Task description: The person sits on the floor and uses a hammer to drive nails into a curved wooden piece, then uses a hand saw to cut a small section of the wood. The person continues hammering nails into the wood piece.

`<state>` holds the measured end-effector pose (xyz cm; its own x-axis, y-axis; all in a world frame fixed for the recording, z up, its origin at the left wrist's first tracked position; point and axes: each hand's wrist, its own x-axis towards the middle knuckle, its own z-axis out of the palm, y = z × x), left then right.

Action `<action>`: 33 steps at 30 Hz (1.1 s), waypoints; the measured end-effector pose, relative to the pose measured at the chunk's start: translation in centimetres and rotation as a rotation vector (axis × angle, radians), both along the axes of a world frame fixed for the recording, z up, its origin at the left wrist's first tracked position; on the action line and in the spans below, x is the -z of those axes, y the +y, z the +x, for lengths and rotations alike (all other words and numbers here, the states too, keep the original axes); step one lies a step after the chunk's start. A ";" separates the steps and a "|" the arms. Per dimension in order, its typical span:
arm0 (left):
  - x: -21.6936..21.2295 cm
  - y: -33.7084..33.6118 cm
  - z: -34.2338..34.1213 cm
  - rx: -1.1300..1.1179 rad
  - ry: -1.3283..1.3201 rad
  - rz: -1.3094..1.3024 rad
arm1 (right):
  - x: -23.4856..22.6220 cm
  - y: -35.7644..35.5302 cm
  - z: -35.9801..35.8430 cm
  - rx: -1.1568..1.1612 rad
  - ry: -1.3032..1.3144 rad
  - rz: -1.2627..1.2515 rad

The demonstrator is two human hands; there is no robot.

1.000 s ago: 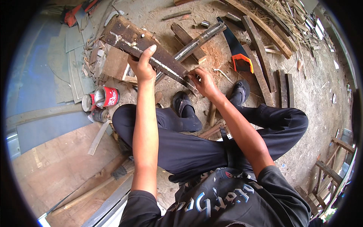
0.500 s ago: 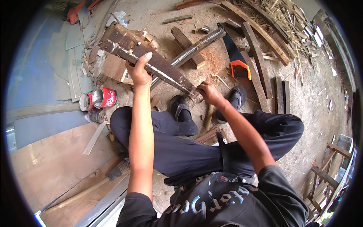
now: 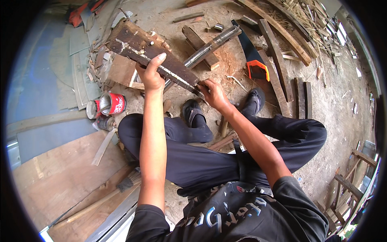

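- Plank (image 3: 153,54), dark with a pale streak, lies tilted above the person's knees.
- Left hand (image 3: 151,72) grips its middle, fingers wrapped over the edge.
- Right hand (image 3: 213,93) pinches its lower end, fingers pressed together.
- 2 red cans (image 3: 107,105) stand well left.

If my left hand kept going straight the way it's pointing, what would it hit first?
Your left hand already grips the dark wooden board. Beyond its far edge, probably bare dirt ground, though depth is unclear.
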<state>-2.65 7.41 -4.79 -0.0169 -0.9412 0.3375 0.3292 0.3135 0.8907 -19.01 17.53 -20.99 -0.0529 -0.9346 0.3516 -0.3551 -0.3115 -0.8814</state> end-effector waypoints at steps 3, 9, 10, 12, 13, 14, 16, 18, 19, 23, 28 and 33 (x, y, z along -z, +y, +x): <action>0.3 -0.2 0.1 -0.075 -0.029 0.007 | 2.4 1.0 -0.9 -0.140 0.223 0.230; 0.6 -0.1 -0.4 -0.111 -0.004 -0.009 | 3.7 3.3 -1.2 0.130 0.007 0.306; 0.5 -0.1 -0.7 -0.132 -0.002 -0.026 | 3.3 3.3 -0.7 0.159 -0.062 0.370; 0.3 0.1 -1.2 -0.181 0.013 -0.019 | 2.2 3.1 0.6 0.208 -0.144 0.375; 0.2 0.3 -1.4 -0.207 0.018 -0.031 | 1.6 3.1 1.3 0.199 -0.224 0.426; 0.0 0.4 -1.6 -0.215 0.028 -0.026 | 1.0 2.8 1.9 0.211 -0.204 0.459; -0.3 0.6 -2.0 -0.235 0.040 -0.036 | -0.2 2.4 2.8 0.260 -0.300 0.456; -0.5 0.8 -2.2 -0.255 0.031 -0.024 | -1.3 2.0 3.3 0.276 -0.394 0.532; -0.6 0.9 -2.2 -0.271 0.021 -0.015 | -1.7 1.9 3.4 0.284 -0.441 0.570; -0.5 1.3 -2.5 -0.303 0.015 -0.027 | -2.7 1.5 4.0 0.348 -0.326 0.509; -0.2 1.2 -2.2 -0.309 0.001 -0.029 | -0.5 1.1 3.7 0.304 -0.202 0.410; -0.3 0.7 -1.0 -0.338 0.059 -0.005 | 3.6 2.8 0.9 0.223 0.127 0.498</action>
